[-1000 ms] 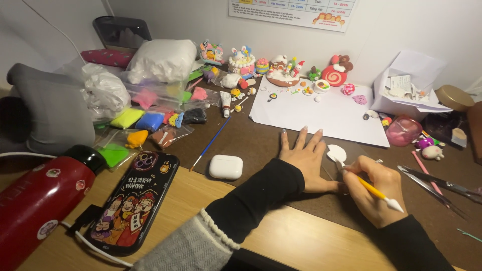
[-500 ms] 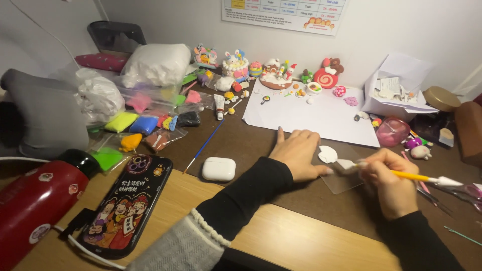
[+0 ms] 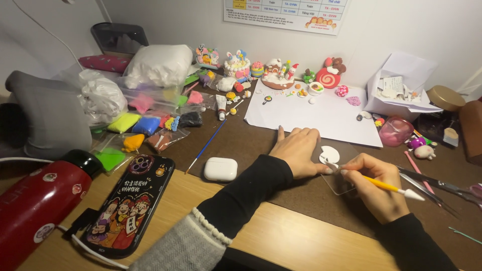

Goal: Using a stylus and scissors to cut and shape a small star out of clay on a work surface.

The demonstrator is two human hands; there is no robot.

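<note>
Brown desk mat (image 3: 251,145), crowded craft station. Left hand (image 3: 300,150) is lying flat, fingers spread, pinning a clear plastic sheet (image 3: 341,184). Right hand (image 3: 377,186) is pinching a yellow sculpting tool (image 3: 389,186), its tip working a white clay disc (image 3: 330,154); light, shallow strokes would probably keep the disc's edge clean. Clear bags (image 3: 145,118) are holding coloured clay lumps; the pink bowl's (image 3: 395,131) contents cannot be told.

Your table (image 3: 281,236) showed pale smooth wood under a matt brown mat (image 3: 241,140). The earbud case (image 3: 220,169) looked like glossy white plastic, the bottle (image 3: 35,200) shiny red metal. The sheet (image 3: 321,113) was matt white paper, your sleeves (image 3: 246,193) soft black knit, the tool (image 3: 386,186) smooth yellow plastic.
</note>
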